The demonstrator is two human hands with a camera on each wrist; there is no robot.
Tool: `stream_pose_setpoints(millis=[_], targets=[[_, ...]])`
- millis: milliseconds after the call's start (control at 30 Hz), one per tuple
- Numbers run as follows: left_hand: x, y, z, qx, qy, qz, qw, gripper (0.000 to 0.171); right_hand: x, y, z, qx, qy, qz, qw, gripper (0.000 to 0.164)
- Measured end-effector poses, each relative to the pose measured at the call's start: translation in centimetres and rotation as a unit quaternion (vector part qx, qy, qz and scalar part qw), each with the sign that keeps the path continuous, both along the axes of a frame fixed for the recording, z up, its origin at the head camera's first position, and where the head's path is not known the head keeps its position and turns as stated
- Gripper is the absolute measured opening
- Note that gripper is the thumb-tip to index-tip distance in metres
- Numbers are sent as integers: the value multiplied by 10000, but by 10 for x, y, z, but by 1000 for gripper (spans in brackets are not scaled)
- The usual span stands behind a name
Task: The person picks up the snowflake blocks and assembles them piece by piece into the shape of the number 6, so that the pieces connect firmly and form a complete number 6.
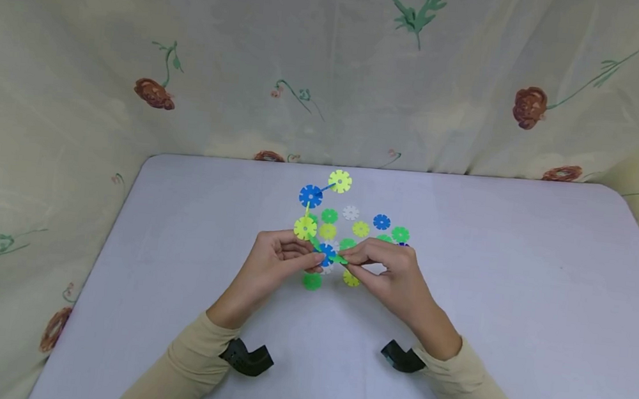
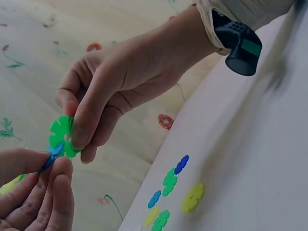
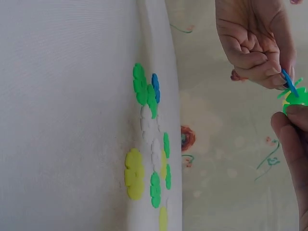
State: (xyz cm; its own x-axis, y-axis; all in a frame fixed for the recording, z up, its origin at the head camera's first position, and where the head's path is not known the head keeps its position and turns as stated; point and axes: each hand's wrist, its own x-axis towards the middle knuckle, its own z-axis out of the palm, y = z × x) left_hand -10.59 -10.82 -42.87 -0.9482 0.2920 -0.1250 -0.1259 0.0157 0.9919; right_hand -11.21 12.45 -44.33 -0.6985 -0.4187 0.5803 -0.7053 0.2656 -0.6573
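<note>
Over the middle of the table, my left hand (image 1: pixel 281 260) pinches a blue notched disc (image 1: pixel 326 253) at the near end of a chain of interlocking discs. My right hand (image 1: pixel 388 264) pinches a green notched disc (image 1: pixel 340 260) between thumb and fingertips, its edge right at the blue disc. The left wrist view has the green disc (image 2: pixel 60 131) meeting the blue disc's edge at a steep angle. From the left hand the chain runs away from me: a yellow disc (image 1: pixel 304 228), a blue disc (image 1: pixel 311 196) and a yellow disc (image 1: pixel 340 181) at the far end.
Loose notched discs lie on the white table (image 1: pixel 179 212) beneath and beyond the hands, including a yellow disc (image 1: pixel 351 279), a green disc (image 1: pixel 312 281), a white disc (image 1: pixel 351 213) and a blue disc (image 1: pixel 381 222). A flowered curtain (image 1: pixel 332 66) hangs behind the table.
</note>
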Motion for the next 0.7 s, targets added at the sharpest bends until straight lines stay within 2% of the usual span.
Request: stream_pose_setpoints(millis=[300,500,700], targets=[[0,5,-6,351,423,-90,9984,14,4,-8,2,-72,71,-132,9999,22],[2,9,-10,449,262,58,9986,13,5,-13,-2,-69,374,-363,9986,25],[3,12,-11,504,52,288,9983,16,6,-13,-5,203,621,-550,9963,24]])
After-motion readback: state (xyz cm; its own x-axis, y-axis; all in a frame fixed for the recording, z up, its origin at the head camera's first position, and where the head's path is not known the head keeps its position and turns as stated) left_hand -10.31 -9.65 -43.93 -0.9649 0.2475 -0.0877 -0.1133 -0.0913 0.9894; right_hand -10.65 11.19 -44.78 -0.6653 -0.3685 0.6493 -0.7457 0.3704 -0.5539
